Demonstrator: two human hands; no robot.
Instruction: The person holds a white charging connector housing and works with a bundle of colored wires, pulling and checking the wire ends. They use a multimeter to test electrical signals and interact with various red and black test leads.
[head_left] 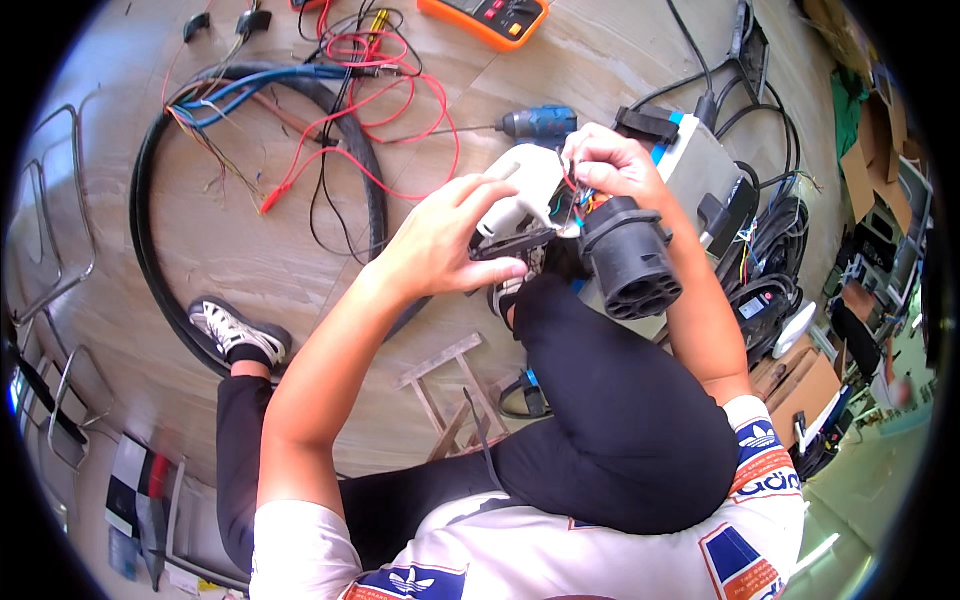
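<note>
My left hand point(440, 235) curves round the near end of a white and black plug housing point(528, 190), fingers over the top and thumb below. From the housing's right side hangs a round black connector head point(632, 262) with several holes in its face, above my raised knee. Thin coloured wires point(590, 203) run between the housing and this head. Just above them, my right hand point(612, 160) is closed in a pinch on a thin wire. The wire's end is hidden by the fingers.
On the floor lie a thick black cable point(140, 215) in a loop, red test leads point(440, 110), an orange multimeter point(490, 18) and a blue power drill point(540, 122). At right are a white box point(690, 165) and coiled black cables point(775, 255). A wooden stool point(450, 385) stands below.
</note>
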